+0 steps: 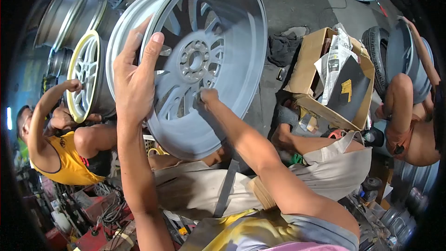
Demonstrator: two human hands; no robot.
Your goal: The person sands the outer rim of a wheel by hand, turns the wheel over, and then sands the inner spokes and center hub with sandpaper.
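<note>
A large grey wheel rim (237,83) stands tilted above my lap, its hollow inner side towards me. My left hand (134,74) grips the rim's left edge, with the thumb raised along the near lip and the fingers behind it. My right hand (207,98) reaches inside the barrel, fingers closed against the spokes below the hub; what it holds, if anything, is hidden. A grey cloth (227,188) covers my legs under the rim.
A cardboard box (306,60) with newspaper and dark sheets stands right of the rim. At the left a co-worker in a yellow top (69,153) handles a yellow-edged rim (85,76). Another person (418,130) sits far right beside a tyre (375,51). Tools lie lower left.
</note>
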